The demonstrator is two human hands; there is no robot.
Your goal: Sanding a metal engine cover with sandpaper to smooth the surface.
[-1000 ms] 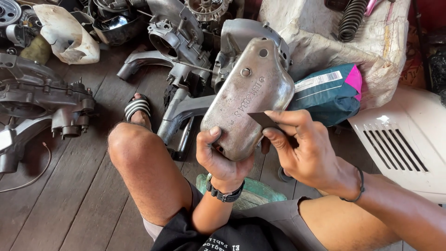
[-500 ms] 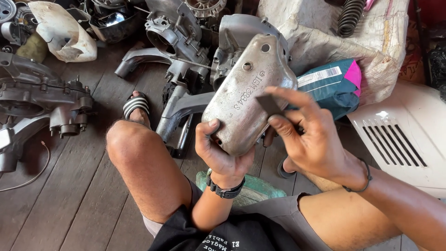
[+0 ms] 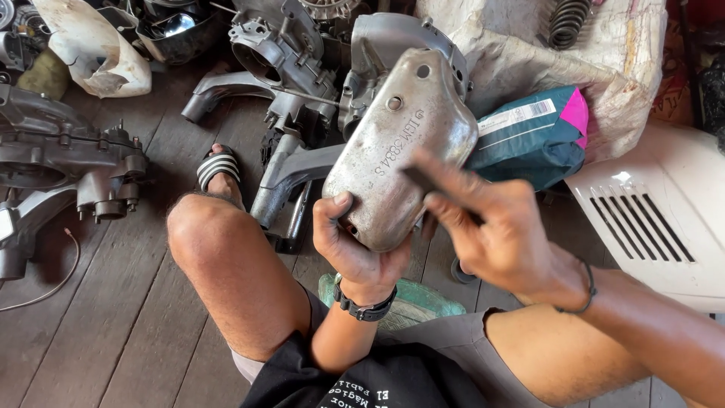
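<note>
**Cover could slip while being rubbed**

Landmark = the grey metal engine cover [image 3: 396, 147], held up over the lap, above the wooden floor [image 3: 98, 332].

Nearest: left hand [image 3: 355, 245] sits at the cover's lower end, fingers curled round the bottom edge, thumb pressed on the face. That's the only support. Right hand [image 3: 491, 227] is at the cover's lower right, fingers pinched on a small dark strip [image 3: 423, 177], prob. abrasive, laid against the face; it's motion-blurred, so exact grip on it is hard to read.

Risks, as I judge them:
- One-hand hold at one end w/ force from the other side: cover may twist out & drop onto the bare knee [image 3: 200, 230] below-left.
- Fingertips ride close to the cover's rim; a skid off the edge could scrape knuckles.
- Sandalled foot [image 3: 219, 170], left of the cover, is exposed if it falls.

Further off: loose engine parts [image 3: 279, 45] behind the cover, a teal bag [image 3: 529, 140] to its right, a white vented panel [image 3: 657, 219] far right. A dropped cover could knock into these.
</note>
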